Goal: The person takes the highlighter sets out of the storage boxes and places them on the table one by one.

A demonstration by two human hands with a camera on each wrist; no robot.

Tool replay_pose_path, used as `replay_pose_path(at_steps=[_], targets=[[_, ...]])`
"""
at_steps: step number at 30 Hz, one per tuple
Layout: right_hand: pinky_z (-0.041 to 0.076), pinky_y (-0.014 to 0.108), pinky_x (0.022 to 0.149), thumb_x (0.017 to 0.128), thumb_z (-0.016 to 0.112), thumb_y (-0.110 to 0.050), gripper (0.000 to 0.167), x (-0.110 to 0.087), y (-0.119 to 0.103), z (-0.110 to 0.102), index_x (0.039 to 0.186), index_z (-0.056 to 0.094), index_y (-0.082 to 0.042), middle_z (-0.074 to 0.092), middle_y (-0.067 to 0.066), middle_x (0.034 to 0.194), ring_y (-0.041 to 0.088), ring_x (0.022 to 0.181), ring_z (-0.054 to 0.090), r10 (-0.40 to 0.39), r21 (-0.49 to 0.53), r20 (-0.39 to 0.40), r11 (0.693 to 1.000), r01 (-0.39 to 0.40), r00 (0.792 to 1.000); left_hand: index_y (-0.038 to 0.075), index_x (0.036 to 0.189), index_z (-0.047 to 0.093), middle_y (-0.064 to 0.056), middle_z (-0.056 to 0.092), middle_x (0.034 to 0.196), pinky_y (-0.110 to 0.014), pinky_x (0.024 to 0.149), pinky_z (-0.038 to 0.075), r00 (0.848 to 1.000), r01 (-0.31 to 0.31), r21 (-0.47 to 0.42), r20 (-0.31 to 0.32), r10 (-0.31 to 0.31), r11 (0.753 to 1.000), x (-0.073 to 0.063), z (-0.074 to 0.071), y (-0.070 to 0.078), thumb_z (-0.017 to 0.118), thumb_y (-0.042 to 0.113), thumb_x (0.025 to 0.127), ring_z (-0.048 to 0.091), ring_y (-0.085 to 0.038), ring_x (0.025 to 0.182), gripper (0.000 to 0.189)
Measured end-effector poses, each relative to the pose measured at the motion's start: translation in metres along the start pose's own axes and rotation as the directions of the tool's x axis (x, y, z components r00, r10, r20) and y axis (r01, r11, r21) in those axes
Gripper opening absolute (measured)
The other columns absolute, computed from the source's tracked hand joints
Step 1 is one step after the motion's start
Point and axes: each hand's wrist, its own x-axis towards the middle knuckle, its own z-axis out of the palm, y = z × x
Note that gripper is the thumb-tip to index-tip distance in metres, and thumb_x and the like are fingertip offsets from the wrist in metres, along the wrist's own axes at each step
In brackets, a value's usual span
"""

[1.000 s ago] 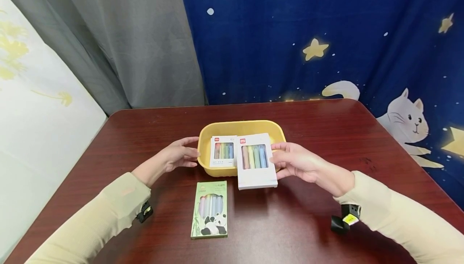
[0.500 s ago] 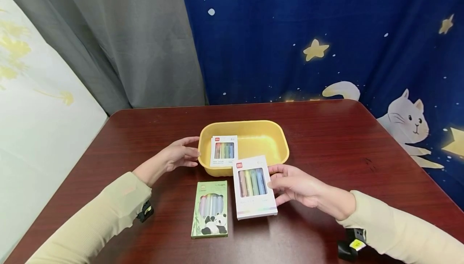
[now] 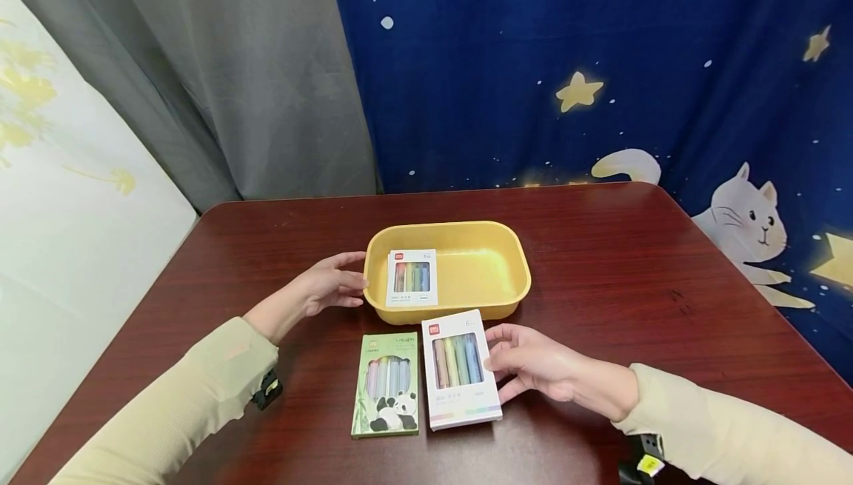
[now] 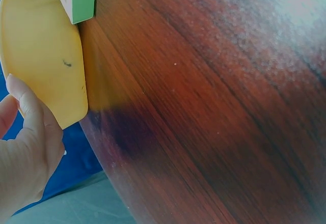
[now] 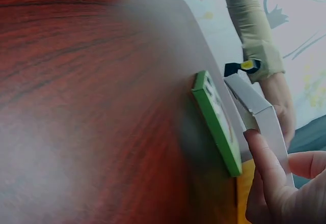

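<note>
While a green box (image 3: 385, 385) with pandas on it is lying on the near part of the table (image 3: 600, 263), a big white box (image 3: 460, 374) is slanting just to its right, looking lifted off the wood in the right wrist view. Pink, yellow, green and blue sticks are showing through its window. The right hand (image 3: 533, 360) is holding this box by its right side. The thumb and fingers are pinching it, so they are opening only about as wide as the box is thick.

Just farther away, a yellow tub (image 3: 483, 272) is standing on the table. The left hand (image 3: 326, 285) is resting at the tub's left end. Its fingers are spreading apart and bending only a little, and the tips are just touching the tub. Inside, a small white box (image 3: 411, 278) is sitting in the left part.

Far back, a grey curtain (image 3: 260, 85) is hanging on the left and a blue starry curtain (image 3: 480, 100) on the right.
</note>
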Motion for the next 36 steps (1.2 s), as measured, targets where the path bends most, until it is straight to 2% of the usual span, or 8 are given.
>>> replay_pose_path(at_steps=[9, 18, 25, 36], targets=[[0.056, 0.044, 0.067, 0.08, 0.052, 0.002, 0.042, 0.006, 0.015, 0.001, 0.117, 0.033, 0.01, 0.062, 0.011, 0.086, 0.022, 0.077, 0.063, 0.032, -0.009, -0.048, 0.999, -0.032, 0.998, 0.008, 0.145, 0.021, -0.018, 0.056, 0.112, -0.026, 0.064, 0.056, 1.0, 0.004, -0.002, -0.002, -0.004, 1.0, 0.0, 0.0, 0.0, 0.054, -0.001, 0.088, 0.062, -0.013, 0.071, 0.067], [0.056, 0.046, 0.066, 0.081, 0.053, 0.004, 0.052, 0.012, 0.017, 0.005, 0.124, 0.025, 0.012, 0.059, 0.008, 0.084, 0.021, 0.074, 0.062, 0.051, -0.032, -0.122, 0.998, -0.055, 0.991, 0.008, 0.145, 0.021, -0.015, 0.057, 0.107, -0.027, 0.065, 0.057, 1.0, 0.0, 0.003, -0.009, 0.0, 1.0, 0.0, 0.001, 0.0, 0.055, -0.001, 0.087, 0.062, -0.013, 0.071, 0.068], [0.056, 0.044, 0.061, 0.08, 0.054, 0.005, 0.059, 0.015, 0.021, 0.008, 0.129, 0.023, 0.011, 0.053, 0.009, 0.083, 0.02, 0.073, 0.058, 0.045, -0.06, -0.177, 0.997, -0.057, 0.983, 0.009, 0.145, 0.021, -0.019, 0.054, 0.115, -0.027, 0.066, 0.057, 1.0, 0.01, 0.007, -0.01, -0.01, 1.0, 0.0, 0.001, 0.0, 0.055, 0.0, 0.088, 0.062, -0.013, 0.072, 0.067], [0.057, 0.038, 0.057, 0.079, 0.056, 0.005, 0.059, 0.017, 0.023, 0.011, 0.129, 0.023, 0.01, 0.052, 0.011, 0.084, 0.019, 0.07, 0.059, 0.018, -0.109, -0.201, 0.993, -0.041, 0.979, 0.009, 0.145, 0.02, -0.022, 0.051, 0.118, -0.026, 0.065, 0.056, 1.0, 0.009, 0.011, -0.006, -0.009, 1.0, 0.0, 0.001, 0.0, 0.053, 0.0, 0.088, 0.062, -0.013, 0.072, 0.066]])
